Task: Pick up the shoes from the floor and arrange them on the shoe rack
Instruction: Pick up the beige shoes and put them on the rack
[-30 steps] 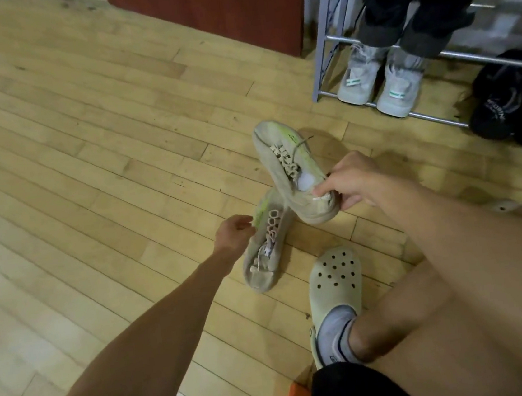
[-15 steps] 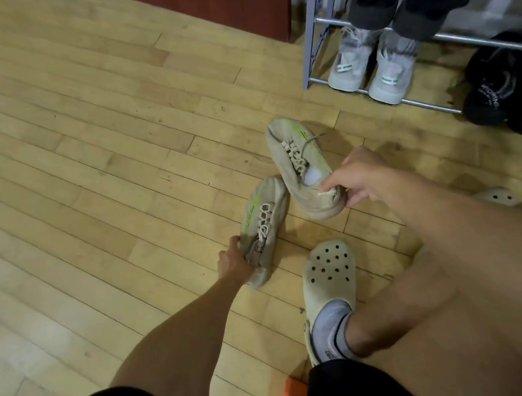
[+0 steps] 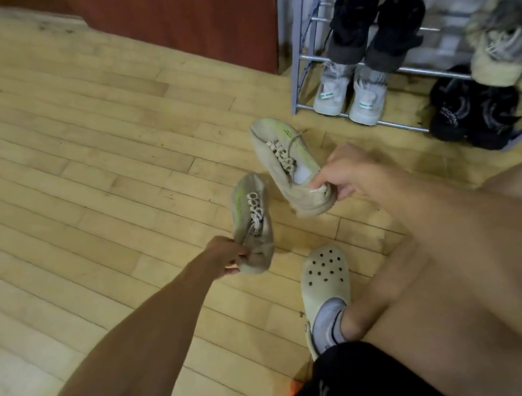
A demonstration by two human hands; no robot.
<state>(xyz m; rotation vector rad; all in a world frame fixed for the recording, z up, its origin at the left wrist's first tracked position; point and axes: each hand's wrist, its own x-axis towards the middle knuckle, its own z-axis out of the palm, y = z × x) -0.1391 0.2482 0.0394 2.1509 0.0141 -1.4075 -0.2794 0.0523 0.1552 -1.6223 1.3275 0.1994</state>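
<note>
- Two beige fabric sneakers with laces: the left hand (image 3: 227,256) grips the first sneaker (image 3: 250,205) at its heel; the right hand (image 3: 347,171) pinches the second sneaker (image 3: 281,159) at its heel.
- One metal-tube shoe rack (image 3: 295,63) stands beyond the right hand.

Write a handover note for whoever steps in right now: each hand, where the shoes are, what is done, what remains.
Left hand grips the heel of the nearer beige sneaker, toe pointing away.
Right hand pinches the heel of the farther beige sneaker, closer to the shoe rack.
Done: both sneakers are in hand; a black pair and a grey pair already sit on the rack.
Left: carry both sneakers over and set them side by side on a shelf.
</note>
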